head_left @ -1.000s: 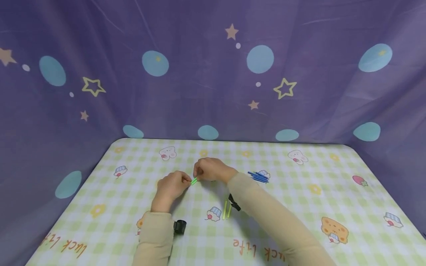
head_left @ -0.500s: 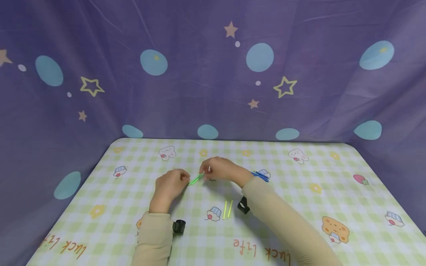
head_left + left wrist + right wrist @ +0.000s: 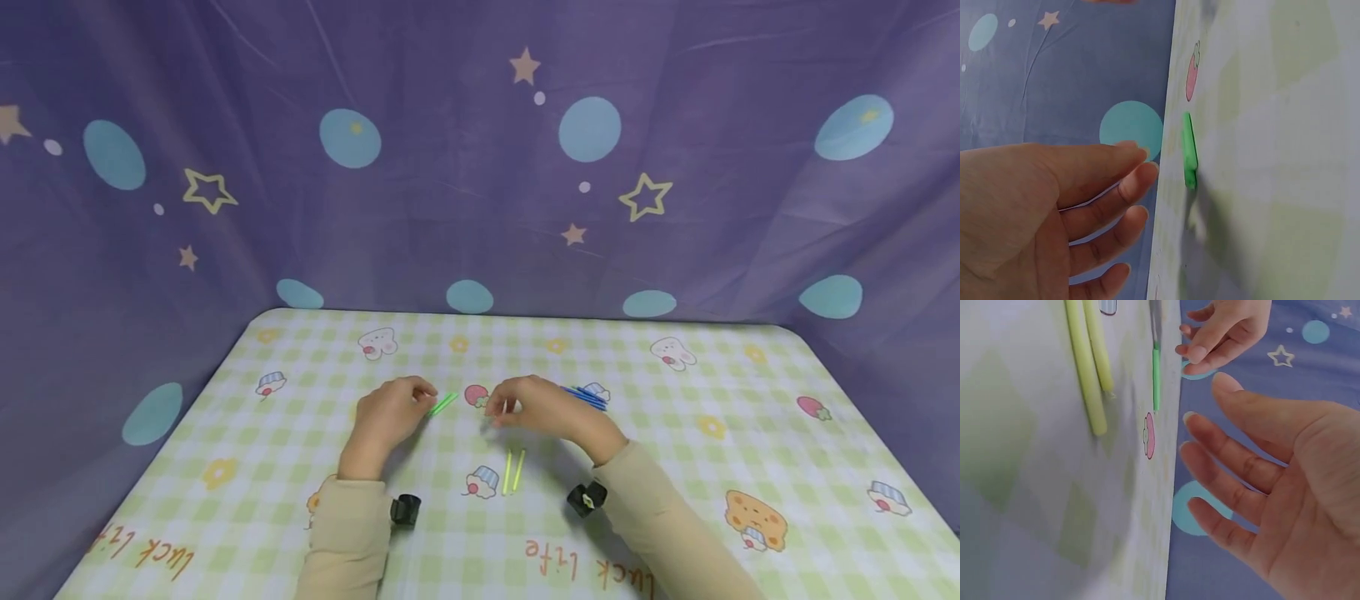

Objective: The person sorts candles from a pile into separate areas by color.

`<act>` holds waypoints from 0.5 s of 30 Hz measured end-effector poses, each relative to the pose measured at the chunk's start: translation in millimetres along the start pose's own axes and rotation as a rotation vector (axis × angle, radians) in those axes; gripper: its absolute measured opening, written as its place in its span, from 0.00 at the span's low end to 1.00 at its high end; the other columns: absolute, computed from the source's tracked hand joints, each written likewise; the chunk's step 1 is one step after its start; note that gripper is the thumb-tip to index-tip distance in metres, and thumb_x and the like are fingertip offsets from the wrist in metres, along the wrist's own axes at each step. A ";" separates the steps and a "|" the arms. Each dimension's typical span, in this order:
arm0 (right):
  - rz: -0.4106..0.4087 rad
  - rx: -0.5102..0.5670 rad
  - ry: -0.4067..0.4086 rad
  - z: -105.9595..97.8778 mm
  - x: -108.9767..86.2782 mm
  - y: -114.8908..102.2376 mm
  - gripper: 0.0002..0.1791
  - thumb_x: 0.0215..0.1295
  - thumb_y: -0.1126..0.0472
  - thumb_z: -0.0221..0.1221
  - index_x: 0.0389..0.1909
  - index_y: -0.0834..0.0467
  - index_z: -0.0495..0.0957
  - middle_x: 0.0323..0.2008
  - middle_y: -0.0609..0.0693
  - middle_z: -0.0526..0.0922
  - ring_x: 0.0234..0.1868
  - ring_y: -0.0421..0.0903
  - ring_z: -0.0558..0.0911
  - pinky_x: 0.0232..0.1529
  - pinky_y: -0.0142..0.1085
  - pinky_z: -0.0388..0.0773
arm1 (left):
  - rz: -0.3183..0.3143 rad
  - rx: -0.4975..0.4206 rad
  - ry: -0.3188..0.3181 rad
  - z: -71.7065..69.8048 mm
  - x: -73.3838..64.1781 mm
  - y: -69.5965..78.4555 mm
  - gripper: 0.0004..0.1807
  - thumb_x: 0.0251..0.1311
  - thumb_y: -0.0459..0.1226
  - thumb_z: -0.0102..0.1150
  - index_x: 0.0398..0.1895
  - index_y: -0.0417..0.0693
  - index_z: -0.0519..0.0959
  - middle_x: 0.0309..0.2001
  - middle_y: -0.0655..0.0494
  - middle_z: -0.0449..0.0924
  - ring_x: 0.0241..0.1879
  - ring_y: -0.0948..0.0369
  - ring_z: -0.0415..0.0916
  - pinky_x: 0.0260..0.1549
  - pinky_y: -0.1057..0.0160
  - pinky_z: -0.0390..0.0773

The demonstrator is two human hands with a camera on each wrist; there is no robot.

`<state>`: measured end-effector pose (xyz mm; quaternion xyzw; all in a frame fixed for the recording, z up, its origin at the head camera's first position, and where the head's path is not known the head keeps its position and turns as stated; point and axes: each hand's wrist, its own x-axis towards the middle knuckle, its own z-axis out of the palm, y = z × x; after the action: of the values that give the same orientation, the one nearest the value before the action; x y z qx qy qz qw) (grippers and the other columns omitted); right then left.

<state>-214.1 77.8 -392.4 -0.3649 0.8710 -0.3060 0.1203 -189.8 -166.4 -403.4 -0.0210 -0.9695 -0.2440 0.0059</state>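
Bright green sticks [image 3: 443, 405] lie slantwise together on the tablecloth, just right of my left hand [image 3: 390, 417]. In the left wrist view that hand [image 3: 1066, 212] has loosely bent fingers with nothing in them, and a gap separates its fingertips from the green sticks [image 3: 1189, 150]. My right hand [image 3: 543, 408] hovers over the cloth farther right, its fingers spread and holding nothing. Two yellow sticks [image 3: 507, 472] lie side by side nearer the person, below the right hand. Behind that hand sits a bunch of blue sticks [image 3: 587, 398], partly covered by it.
A checked green-and-white tablecloth [image 3: 247, 533] with printed pictures covers the table. A purple curtain [image 3: 465, 217] hangs along the far edge and sides. Black wrist cameras, one at the left sleeve [image 3: 348, 533] and one at the right sleeve [image 3: 667, 533], stick out over the cloth.
The right hand has left the green sticks and moved right and toward the person. The green sticks now lie released on the cloth. The left hand has hardly moved.
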 end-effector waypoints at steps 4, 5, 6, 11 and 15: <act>0.006 0.015 0.008 1.8 -14.7 2.8 0.03 0.64 0.61 0.66 0.37 0.54 0.84 0.35 0.38 0.83 0.38 0.40 0.80 0.41 0.37 0.76 | 0.013 -0.018 -0.015 0.7 -0.8 5.8 0.09 0.66 0.43 0.62 0.45 0.54 0.86 0.41 0.59 0.84 0.38 0.57 0.81 0.39 0.50 0.75; 0.006 0.014 0.006 2.4 -17.7 4.1 0.03 0.64 0.61 0.67 0.36 0.54 0.84 0.35 0.38 0.82 0.38 0.40 0.80 0.41 0.37 0.76 | 0.015 -0.026 -0.022 1.1 -1.2 7.3 0.09 0.66 0.43 0.62 0.45 0.55 0.86 0.41 0.59 0.84 0.37 0.57 0.80 0.39 0.50 0.75; 0.010 0.015 0.003 3.2 -20.4 5.7 0.02 0.63 0.61 0.67 0.36 0.54 0.84 0.34 0.38 0.82 0.37 0.39 0.79 0.41 0.36 0.76 | 0.016 -0.033 -0.030 1.6 -1.4 8.7 0.08 0.66 0.43 0.62 0.44 0.55 0.86 0.41 0.60 0.84 0.37 0.58 0.80 0.40 0.49 0.74; 0.027 0.023 -0.027 6.6 -31.9 10.7 0.03 0.61 0.63 0.68 0.34 0.53 0.84 0.34 0.38 0.83 0.36 0.38 0.79 0.42 0.35 0.76 | 0.035 -0.076 -0.077 5.7 -3.1 15.9 0.08 0.65 0.44 0.62 0.43 0.58 0.86 0.39 0.63 0.83 0.34 0.61 0.77 0.42 0.50 0.72; 0.025 0.019 -0.047 9.0 -37.4 14.7 0.05 0.58 0.64 0.70 0.35 0.53 0.85 0.35 0.39 0.83 0.36 0.36 0.78 0.43 0.34 0.76 | 0.074 -0.106 -0.110 10.9 -4.6 22.3 0.06 0.64 0.44 0.63 0.41 0.58 0.86 0.36 0.64 0.82 0.30 0.64 0.75 0.40 0.53 0.72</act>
<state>-192.1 108.3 -409.1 -0.3601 0.8695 -0.3042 0.1478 -184.3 -141.8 -402.6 -0.0707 -0.9526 -0.2932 -0.0397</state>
